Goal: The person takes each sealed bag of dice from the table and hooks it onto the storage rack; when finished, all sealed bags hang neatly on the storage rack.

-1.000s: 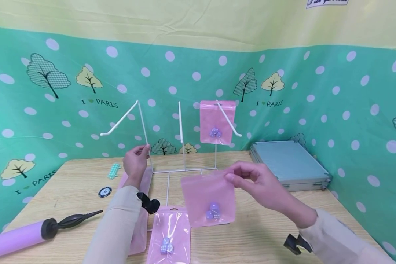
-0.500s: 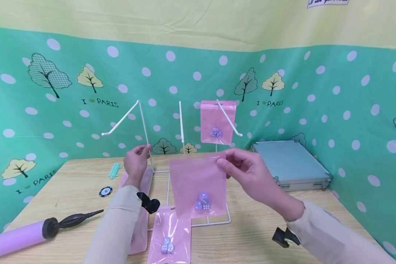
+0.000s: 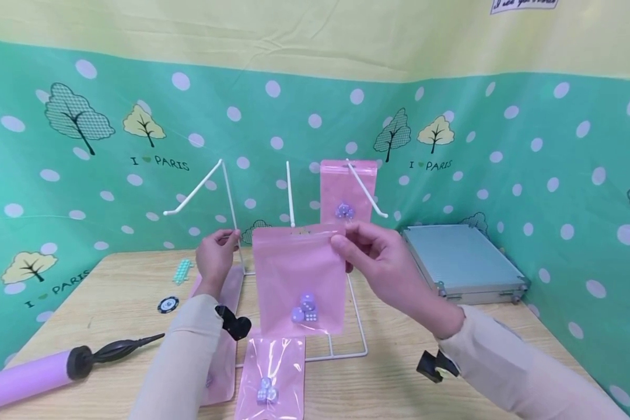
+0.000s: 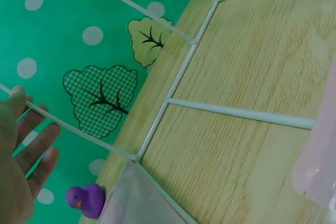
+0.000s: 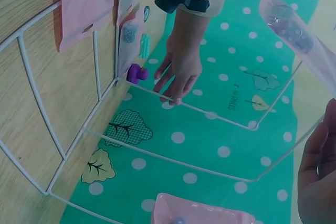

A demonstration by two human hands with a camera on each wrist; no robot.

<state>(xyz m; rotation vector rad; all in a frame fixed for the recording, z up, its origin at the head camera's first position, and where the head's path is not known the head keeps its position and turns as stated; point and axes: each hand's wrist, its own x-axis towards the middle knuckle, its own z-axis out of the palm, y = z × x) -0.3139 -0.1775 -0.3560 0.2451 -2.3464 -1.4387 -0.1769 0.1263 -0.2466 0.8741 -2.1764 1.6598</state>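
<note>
My right hand (image 3: 385,271) pinches the upper right corner of a pink zip bag (image 3: 299,262) with purple dice (image 3: 305,308) inside. The bag hangs upright in front of the white wire display rack (image 3: 290,192), just below its middle prong's tip. My left hand (image 3: 216,259) pinches the rack's left upright between thumb and fingers; in the left wrist view the other fingers (image 4: 37,153) spread behind the wire. On the rack's right prong another pink bag (image 3: 346,189) hangs, its lower edge hidden. Two more pink bags lie on the table: one in front (image 3: 270,367), one under my left forearm (image 3: 226,350).
A purple pump (image 3: 26,379) with a black nozzle lies at the front left. Nearby are a poker chip (image 3: 168,304) and a teal checkered piece (image 3: 181,271). A purple toy duck (image 4: 86,200) stands by the rack. A blue-grey case (image 3: 462,256) sits at the back right.
My right hand has raised the pink bag and carried it left, up to the middle prong. My left hand has stayed at the rack's upright.
</note>
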